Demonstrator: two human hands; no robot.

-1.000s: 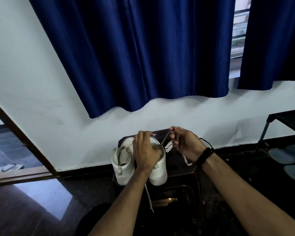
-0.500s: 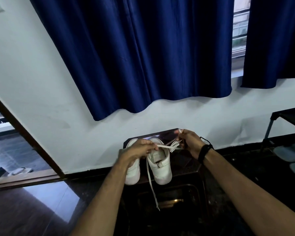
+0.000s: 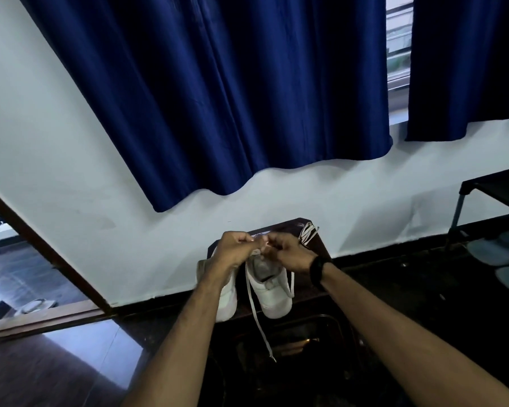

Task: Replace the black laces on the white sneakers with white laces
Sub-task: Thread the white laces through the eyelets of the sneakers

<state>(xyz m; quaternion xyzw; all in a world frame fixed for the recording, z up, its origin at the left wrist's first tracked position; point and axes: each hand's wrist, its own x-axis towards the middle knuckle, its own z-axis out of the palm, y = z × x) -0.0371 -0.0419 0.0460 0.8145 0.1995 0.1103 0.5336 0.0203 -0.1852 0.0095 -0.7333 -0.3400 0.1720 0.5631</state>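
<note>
Two white sneakers stand side by side on a dark stool (image 3: pixel 321 245) by the wall. My left forearm partly hides the left sneaker (image 3: pixel 228 301). The right sneaker (image 3: pixel 274 292) shows its open tongue. My left hand (image 3: pixel 237 249) and my right hand (image 3: pixel 288 252) meet over the right sneaker's toe end, fingers curled, both pinching a white lace (image 3: pixel 257 318). One lace end hangs down past the stool's front; another strand drops along the sneaker's right side. A bundle of white lace (image 3: pixel 307 233) lies at the stool's far right corner.
Blue curtains (image 3: pixel 232 98) hang on the white wall behind the stool. A black shoe rack (image 3: pixel 494 198) with grey footwear stands at the right. A wooden door frame (image 3: pixel 41 254) runs along the left, above a glossy dark floor.
My hands have come together over the right sneaker's toe end. The right hand has left the spare lace bundle at the stool's far corner.
</note>
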